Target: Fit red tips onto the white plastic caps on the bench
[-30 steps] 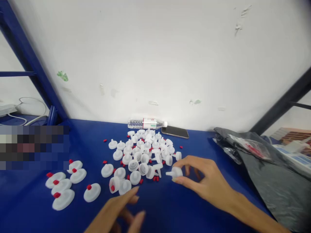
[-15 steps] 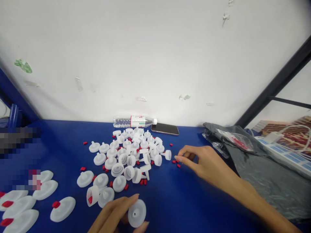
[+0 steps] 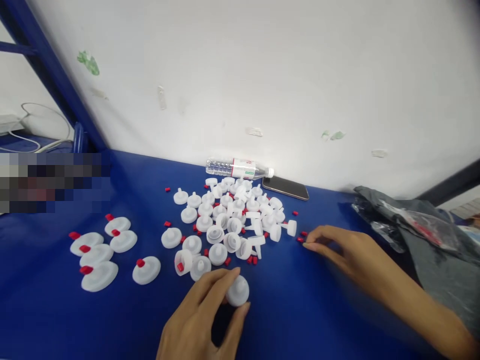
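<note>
My left hand (image 3: 204, 312) pinches a white plastic nozzle cap (image 3: 238, 291) by its rim between thumb and fingers, its round face toward me. To the right, thumb and forefinger of my right hand (image 3: 335, 245) come together at the table beside two small red caps (image 3: 300, 239); what is between the fingertips, if anything, is hidden. A loose pile of white nozzle caps (image 3: 219, 210) spreads ahead of both hands, some upright, some on their sides, with small red caps scattered among them. At left lie several white nozzle caps (image 3: 146, 270) with red caps on their tips.
Along the wall behind the pile lie a clear water bottle (image 3: 243, 168) on its side and a dark phone (image 3: 285, 188). A grey plastic bag (image 3: 397, 215) covers the right of the blue table (image 3: 285, 320). A blue metal frame (image 3: 56, 70) rises at left.
The view has swung left and down, shifting everything right and up. My left hand has tilted the nozzle cap. Beside my right fingertips, two red caps show where three did.
</note>
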The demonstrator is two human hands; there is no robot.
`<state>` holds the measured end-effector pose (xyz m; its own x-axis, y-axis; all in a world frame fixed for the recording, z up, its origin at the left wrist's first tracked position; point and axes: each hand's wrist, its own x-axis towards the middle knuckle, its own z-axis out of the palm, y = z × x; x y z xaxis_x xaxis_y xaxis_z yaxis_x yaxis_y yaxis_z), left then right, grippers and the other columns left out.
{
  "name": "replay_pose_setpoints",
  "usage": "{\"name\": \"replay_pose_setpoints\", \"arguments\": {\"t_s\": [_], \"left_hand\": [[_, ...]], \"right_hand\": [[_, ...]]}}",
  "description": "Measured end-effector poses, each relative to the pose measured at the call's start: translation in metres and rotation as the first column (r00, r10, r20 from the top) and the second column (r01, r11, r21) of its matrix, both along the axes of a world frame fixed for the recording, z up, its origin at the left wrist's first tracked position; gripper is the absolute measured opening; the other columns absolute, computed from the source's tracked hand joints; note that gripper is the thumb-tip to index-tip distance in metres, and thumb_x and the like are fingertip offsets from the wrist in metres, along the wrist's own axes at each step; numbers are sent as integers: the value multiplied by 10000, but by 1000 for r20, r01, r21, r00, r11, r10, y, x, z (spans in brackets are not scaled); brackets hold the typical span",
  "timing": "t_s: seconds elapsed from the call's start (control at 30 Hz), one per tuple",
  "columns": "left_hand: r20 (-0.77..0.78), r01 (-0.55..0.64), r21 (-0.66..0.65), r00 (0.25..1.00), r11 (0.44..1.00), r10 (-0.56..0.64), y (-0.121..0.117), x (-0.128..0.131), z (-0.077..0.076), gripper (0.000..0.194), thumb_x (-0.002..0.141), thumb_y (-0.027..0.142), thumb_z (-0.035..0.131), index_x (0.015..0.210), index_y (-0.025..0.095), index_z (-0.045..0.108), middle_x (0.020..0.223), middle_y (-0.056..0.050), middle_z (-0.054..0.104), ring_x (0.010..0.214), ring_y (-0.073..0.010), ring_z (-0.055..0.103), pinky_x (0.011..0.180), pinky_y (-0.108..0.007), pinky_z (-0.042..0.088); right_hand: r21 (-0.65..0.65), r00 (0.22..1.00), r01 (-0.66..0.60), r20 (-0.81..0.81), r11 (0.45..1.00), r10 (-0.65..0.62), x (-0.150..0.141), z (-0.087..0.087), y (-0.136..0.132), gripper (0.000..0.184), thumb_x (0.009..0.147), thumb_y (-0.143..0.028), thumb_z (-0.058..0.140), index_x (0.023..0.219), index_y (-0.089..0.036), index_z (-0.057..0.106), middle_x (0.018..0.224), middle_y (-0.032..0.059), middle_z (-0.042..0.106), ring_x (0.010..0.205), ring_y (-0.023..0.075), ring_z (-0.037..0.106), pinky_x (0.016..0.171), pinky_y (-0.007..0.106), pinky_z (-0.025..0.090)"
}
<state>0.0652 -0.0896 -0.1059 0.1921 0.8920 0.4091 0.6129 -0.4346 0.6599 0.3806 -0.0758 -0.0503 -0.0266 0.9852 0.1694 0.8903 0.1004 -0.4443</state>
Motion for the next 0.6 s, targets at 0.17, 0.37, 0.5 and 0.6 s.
{"name": "replay_pose_setpoints", "arguments": {"t_s": [0.17,0.37,0.5,0.6], "left_hand": [[7,23,1,1000,1000,-23,-2,2,-5,363,948,299,640,1299,376,692,1200,8,764,933,-193,775,808,-256,646],[-2,99,56,995,994,-99,2,-4,-4,391,917,252,692,1294,356,685,1173,20,785,998,-183,776,872,-240,636],[-17,154,39,988,987,-153,5,-7,-4,400,928,247,699,1314,346,673,1177,22,787,982,-163,780,870,-216,633],[20,150,18,988,988,-151,3,-4,-5,391,937,229,684,1306,361,674,1186,37,780,1000,-153,772,889,-213,627]], "right_hand": [[-79,945,-37,-328,996,9,-29,21,-7,341,941,-573,671,1014,-269,808,863,43,779,703,198,724,589,263,584],[4,815,-166,-562,986,139,-91,28,-8,133,889,-399,796,804,-303,828,783,-17,761,702,141,702,651,188,578],[93,736,-215,-639,972,224,-122,16,-4,47,880,-296,826,833,-294,826,812,-38,778,744,129,724,731,179,582],[121,726,-313,-609,942,320,-128,6,-3,143,922,-231,783,973,-348,849,885,-48,784,795,117,741,769,174,582]]}}
